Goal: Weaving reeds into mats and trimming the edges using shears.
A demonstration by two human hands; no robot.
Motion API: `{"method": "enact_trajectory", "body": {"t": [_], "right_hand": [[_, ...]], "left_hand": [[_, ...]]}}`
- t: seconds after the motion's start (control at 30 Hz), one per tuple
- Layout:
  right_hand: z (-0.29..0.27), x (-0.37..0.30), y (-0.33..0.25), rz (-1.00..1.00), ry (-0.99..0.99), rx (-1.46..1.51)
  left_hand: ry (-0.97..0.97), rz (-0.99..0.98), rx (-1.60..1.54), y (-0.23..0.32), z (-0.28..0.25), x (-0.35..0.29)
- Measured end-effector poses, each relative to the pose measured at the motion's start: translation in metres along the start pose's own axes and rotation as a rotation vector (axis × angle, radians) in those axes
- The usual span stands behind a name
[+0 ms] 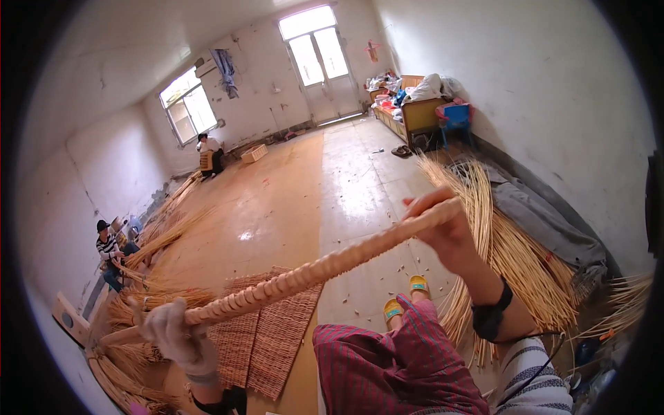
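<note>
A long, pale, ribbed wicker piece [297, 278] slants across in front of me, its right end higher than its left. My right hand [448, 232] is closed round the right end, with a finger lying over the top. Near the other end, my left hand [181, 340], in a whitish glove, is wrapped round the same piece, whose tip reaches past it. Whether this is a rod or a panel seen edge-on, I cannot tell. Below it lie reddish-brown woven wicker mats [266, 346] on the floor, partly hidden behind the piece and my left hand.
Long loose wicker rods [512, 256] lie in a heap on my right, beside a grey cloth [546, 221]. More rods [166, 242] line the left side. Two people [114, 252] sit along the left wall. A cloth-covered bench [408, 114] stands at the far right.
</note>
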State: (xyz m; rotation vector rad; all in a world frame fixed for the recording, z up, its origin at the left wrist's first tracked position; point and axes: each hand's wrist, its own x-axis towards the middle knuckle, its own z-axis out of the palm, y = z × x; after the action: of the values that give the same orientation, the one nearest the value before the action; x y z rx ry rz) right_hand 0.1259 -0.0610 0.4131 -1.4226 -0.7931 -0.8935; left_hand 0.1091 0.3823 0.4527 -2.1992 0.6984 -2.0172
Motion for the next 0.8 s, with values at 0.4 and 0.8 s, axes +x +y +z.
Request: {"method": "enact_trajectory", "body": {"t": [0.4,0.8], "right_hand": [[-0.053,0.005,-0.07,0.392,0.076,-0.221],[-0.104,-0.147,0.099,0.992,0.039,-0.471]], "left_hand": [[-0.337,-0.125,-0.478,0.046,-0.004,0.072],[-1.316,-0.463,-0.647,0.135,0.161,-0.086]]}}
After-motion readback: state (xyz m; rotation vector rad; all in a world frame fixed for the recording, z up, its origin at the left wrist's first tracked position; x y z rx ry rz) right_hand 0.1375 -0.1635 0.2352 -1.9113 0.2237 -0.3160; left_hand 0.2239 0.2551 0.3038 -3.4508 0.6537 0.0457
